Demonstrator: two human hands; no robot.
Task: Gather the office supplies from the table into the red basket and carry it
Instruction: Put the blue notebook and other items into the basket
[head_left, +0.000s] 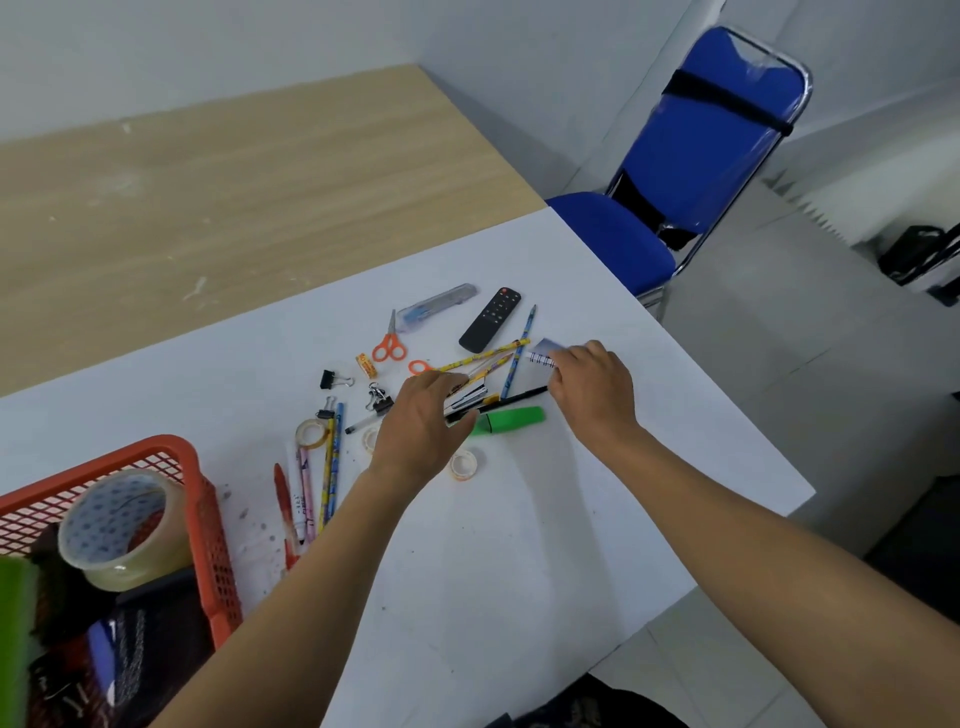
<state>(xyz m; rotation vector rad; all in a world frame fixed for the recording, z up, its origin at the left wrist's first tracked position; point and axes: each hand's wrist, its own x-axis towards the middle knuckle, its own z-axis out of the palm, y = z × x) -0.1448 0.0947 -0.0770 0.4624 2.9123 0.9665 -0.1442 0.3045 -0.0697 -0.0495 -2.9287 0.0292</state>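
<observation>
The red basket (208, 499) stands at the table's near left with a big roll of clear tape (124, 530) and dark items inside. Office supplies lie scattered on the white table (519, 545). My left hand (426, 421) grips a black and silver stapler (467, 397) in the middle of the pile. Further right, my right hand (592, 389) pinches a small spiral notepad (543, 352). A green highlighter (511, 418) and a black pen (519, 397) lie between the two hands. Several pencils (488, 358) cross just beyond the stapler.
Orange scissors (388, 345), a black remote (490, 318), a clear-cased cutter (436, 306), binder clips (332, 380) and small tape rolls (464, 464) lie about. More pens and pencils (311, 483) sit beside the basket. A blue chair (691, 171) stands past the table's right corner.
</observation>
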